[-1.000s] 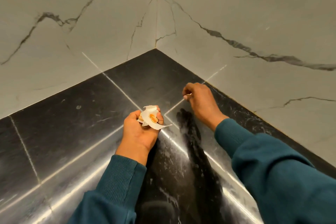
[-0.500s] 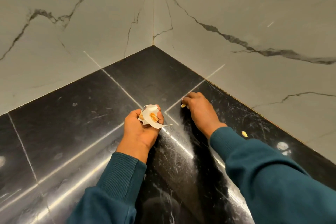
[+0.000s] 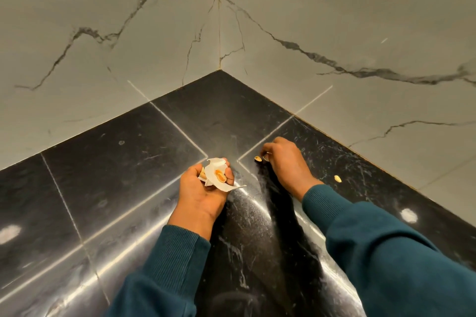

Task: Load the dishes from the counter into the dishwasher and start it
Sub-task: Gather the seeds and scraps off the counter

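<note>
Black counter [image 3: 128,162] carries one shell [image 3: 258,158] just left of the right hand [image 3: 286,162], whose curled fingertips nearly touch it. Left hand [image 3: 203,188] grips paper [image 3: 216,175] holding shells. Second shell [image 3: 337,178] lies right of the wrist.

Warm, fairly dim indoor light fell from overhead — round lamp reflections and long bright streaks glared off the polished black counter [image 3: 116,162]. A dark shadow stretched toward the camera beneath the right hand [image 3: 286,162]. Focus stayed sharp at centre; the wide lens bowed the marble walls [image 3: 334,20] and stretched the sleeves [image 3: 386,265] at the edges.
</note>
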